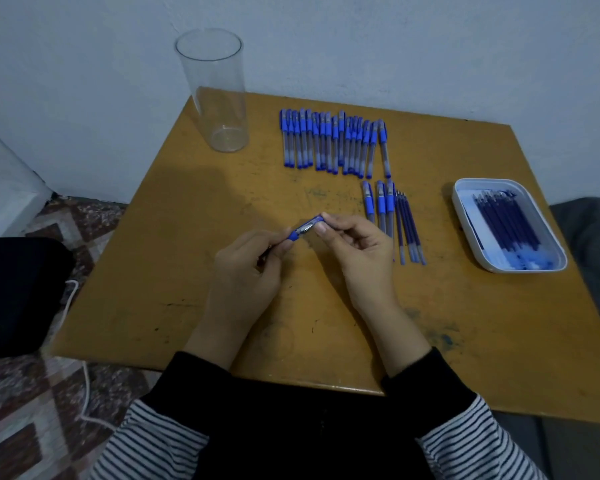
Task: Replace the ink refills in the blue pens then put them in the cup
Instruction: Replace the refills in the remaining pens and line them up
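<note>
Striped sleeves nearest, both hands over the table (187, 237). Left hand (246, 268) holds 1 blue pen (305, 229) at its lower end, fingers curled round it. Right hand (355, 249) pinches the upper end between thumb and fingertips. Probably unscrewing or reassembling, can't tell which. Cup (219, 98) stands at the far left corner, clear, 0 pens inside, so nothing is delivered yet. Long row of capped pens (333, 143) at back centre, roughly 17, packed too tight for an exact count. Nearer, 3 more pens (381, 206) lie beside about 3 loose refills (409, 230), just beside the right hand. White tray (485, 181) on the right holds spare refills (506, 220), roughly 8, overlapping. Early stage; nearly every pen is left.
</note>
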Demonstrator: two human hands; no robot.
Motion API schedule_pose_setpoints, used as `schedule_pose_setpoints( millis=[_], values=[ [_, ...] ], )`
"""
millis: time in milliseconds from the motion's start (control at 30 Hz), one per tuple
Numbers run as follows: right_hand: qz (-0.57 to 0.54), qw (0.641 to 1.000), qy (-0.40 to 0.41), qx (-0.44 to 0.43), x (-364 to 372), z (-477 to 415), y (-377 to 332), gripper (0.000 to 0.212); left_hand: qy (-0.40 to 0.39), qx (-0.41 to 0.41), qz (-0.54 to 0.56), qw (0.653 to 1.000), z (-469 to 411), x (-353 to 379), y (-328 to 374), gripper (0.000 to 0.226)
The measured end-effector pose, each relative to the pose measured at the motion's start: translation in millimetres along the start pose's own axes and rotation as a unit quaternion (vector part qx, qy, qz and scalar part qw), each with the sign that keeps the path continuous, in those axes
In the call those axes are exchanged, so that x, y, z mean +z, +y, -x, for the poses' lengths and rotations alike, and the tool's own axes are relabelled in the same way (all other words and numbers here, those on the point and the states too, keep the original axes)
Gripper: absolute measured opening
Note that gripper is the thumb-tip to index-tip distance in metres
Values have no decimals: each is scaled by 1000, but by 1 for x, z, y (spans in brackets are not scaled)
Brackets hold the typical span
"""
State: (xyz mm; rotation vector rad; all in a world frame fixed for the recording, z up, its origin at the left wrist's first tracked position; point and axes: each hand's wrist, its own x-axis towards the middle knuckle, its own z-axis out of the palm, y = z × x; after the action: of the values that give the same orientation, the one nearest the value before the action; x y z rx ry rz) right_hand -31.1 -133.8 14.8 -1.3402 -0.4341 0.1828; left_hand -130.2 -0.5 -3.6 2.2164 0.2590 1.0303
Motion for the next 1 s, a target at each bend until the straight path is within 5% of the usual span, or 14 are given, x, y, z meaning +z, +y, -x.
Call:
schedule_pose_setpoints(
  millis=[1000],
  values=[
    [-53, 998, -44, -8, 1, 0, -4, 23, 18, 8, 39, 999, -5, 0, 1, 10]
  ],
)
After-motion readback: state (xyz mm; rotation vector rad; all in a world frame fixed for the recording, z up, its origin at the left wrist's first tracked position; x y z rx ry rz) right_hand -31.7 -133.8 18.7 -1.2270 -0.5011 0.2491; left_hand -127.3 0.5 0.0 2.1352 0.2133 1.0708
